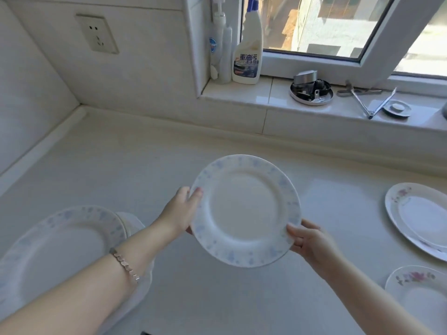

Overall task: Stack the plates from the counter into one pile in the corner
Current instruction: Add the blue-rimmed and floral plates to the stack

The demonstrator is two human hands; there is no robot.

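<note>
Both hands, left hand [182,211] and right hand [308,240], grip the blue-flecked plate [245,210] with fingers clasped on opposite rims, above the table [150,165].

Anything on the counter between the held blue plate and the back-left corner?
Nothing visible. The blue-rimmed plate is held by the left hand and right hand, and the counter from there to the corner is bare. The other blue-patterned plate sits near-left, off that path.

Bright daylight from window [326,25], glare washes bench [217,298]; soft overall, fisheye bends edges, lower-left blurred.
</note>
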